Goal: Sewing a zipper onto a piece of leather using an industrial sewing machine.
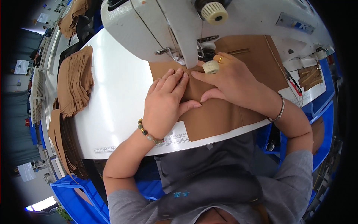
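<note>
"At the near edge of the white table [112, 97], what lies beneath the hands?"

"A brown panel [214, 121], its near left corner meeting the printed ruler scale [175, 139]. It lies nearly flat, probably so that it can slide over the smooth top."

"How do the hands bear on it?"

"The left hand [162, 100] rests on the panel's left part, thumb spread from the fingers; the right hand [235, 80] rests opposite, thumb and forefinger likewise wide apart. The thumb tips nearly meet. Neither visibly encloses anything, though a cream knob [211, 67] partly hides the right fingers. This spread presumably keeps the material flat and steers it from both sides."

"And beyond the fingertips?"

"The sewing machine [253, 18] overhangs the panel; the hands sit close to its needle area, likely for control there. Farther left, a stack of brown pieces [74, 80] lies apart from the panel, presumably for easy reach."
</note>
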A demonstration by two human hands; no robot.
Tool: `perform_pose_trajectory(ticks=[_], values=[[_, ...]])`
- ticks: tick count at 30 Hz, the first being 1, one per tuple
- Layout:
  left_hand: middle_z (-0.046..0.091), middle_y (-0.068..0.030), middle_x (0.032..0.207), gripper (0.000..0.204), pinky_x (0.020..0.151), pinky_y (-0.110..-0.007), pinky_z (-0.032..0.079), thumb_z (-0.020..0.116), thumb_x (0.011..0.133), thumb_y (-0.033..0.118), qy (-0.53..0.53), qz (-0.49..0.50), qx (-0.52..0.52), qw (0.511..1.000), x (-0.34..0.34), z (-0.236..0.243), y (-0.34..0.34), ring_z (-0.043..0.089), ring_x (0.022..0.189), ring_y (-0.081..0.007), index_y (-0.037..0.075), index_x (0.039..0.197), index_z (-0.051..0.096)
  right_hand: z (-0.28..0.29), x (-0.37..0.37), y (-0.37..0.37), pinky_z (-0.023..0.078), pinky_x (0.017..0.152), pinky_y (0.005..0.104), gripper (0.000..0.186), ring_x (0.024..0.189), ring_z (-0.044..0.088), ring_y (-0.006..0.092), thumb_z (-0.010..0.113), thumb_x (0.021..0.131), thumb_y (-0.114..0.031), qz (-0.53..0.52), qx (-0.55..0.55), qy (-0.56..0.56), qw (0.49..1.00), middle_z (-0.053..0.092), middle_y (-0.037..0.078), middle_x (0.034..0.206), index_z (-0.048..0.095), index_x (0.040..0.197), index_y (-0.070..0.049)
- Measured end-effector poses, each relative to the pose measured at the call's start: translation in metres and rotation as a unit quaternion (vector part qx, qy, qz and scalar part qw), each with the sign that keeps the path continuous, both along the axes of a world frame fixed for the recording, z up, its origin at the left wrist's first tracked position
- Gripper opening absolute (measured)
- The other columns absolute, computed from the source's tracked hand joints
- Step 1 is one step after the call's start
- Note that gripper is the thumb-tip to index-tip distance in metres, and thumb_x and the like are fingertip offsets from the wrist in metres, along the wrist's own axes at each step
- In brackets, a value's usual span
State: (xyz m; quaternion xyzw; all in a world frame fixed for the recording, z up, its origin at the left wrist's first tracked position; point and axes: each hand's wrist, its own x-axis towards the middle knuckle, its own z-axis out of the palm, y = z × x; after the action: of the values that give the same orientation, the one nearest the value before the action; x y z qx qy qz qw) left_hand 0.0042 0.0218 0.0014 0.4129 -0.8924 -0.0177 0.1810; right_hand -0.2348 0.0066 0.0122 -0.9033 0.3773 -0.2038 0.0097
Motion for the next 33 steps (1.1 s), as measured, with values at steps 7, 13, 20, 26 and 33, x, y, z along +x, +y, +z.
perform_pose_trajectory(ticks=[7, 13, 20, 26, 33], values=[[0.067, -0.0149, 0.133, 0.078, 0.107, -0.046, 0.046, 0.081, 0.073, 0.053, -0.017, 0.003, -0.007, 1.0, -0.001, 0.004, -0.001, 0.061, 0.128, -0.0339, 0.002, 0.131, 0.069, -0.004, -0.002, -0.001, 0.041, 0.115, 0.0508, 0.065, 0.109, 0.067, 0.0303, 0.08, 0.07, -0.053, 0.012, 0.01, 0.031, 0.999, 0.071, 0.009, 0.125, 0.075, 0.121, -0.012], [0.066, -0.0136, 0.135, 0.077, 0.107, -0.046, 0.046, 0.079, 0.075, 0.055, -0.028, 0.008, -0.007, 1.0, -0.002, 0.003, -0.005, 0.06, 0.129, -0.0332, 0.003, 0.13, 0.069, -0.004, 0.001, -0.004, 0.039, 0.117, 0.0513, 0.064, 0.116, 0.066, 0.0285, 0.077, 0.073, -0.054, 0.001, 0.012, 0.039, 0.999, 0.07, 0.008, 0.129, 0.075, 0.121, -0.012], [0.065, -0.0111, 0.14, 0.076, 0.11, -0.047, 0.044, 0.075, 0.077, 0.058, -0.033, 0.016, -0.01, 0.999, -0.001, -0.001, -0.011, 0.059, 0.132, -0.029, 0.003, 0.13, 0.069, -0.012, -0.001, -0.009, 0.041, 0.112, 0.0505, 0.057, 0.122, 0.064, 0.026, 0.078, 0.075, -0.054, 0.001, -0.026, 0.035, 0.999, 0.069, 0.007, 0.131, 0.077, 0.112, -0.01], [0.065, -0.0107, 0.14, 0.076, 0.109, -0.046, 0.044, 0.075, 0.076, 0.058, -0.025, 0.01, -0.008, 1.0, -0.001, 0.001, -0.012, 0.06, 0.131, -0.0291, 0.003, 0.129, 0.07, -0.012, -0.001, -0.011, 0.04, 0.114, 0.052, 0.058, 0.124, 0.063, 0.0274, 0.076, 0.076, -0.055, 0.006, -0.027, 0.034, 0.999, 0.068, 0.008, 0.132, 0.077, 0.112, -0.01], [0.066, -0.0114, 0.138, 0.077, 0.109, -0.046, 0.044, 0.075, 0.077, 0.058, -0.038, 0.015, -0.008, 0.999, 0.0, 0.0, -0.013, 0.06, 0.131, -0.0288, 0.004, 0.13, 0.069, -0.016, -0.001, -0.011, 0.038, 0.115, 0.0535, 0.057, 0.126, 0.062, 0.0274, 0.075, 0.078, -0.056, 0.001, -0.023, 0.031, 0.999, 0.068, 0.008, 0.132, 0.077, 0.112, -0.01]])
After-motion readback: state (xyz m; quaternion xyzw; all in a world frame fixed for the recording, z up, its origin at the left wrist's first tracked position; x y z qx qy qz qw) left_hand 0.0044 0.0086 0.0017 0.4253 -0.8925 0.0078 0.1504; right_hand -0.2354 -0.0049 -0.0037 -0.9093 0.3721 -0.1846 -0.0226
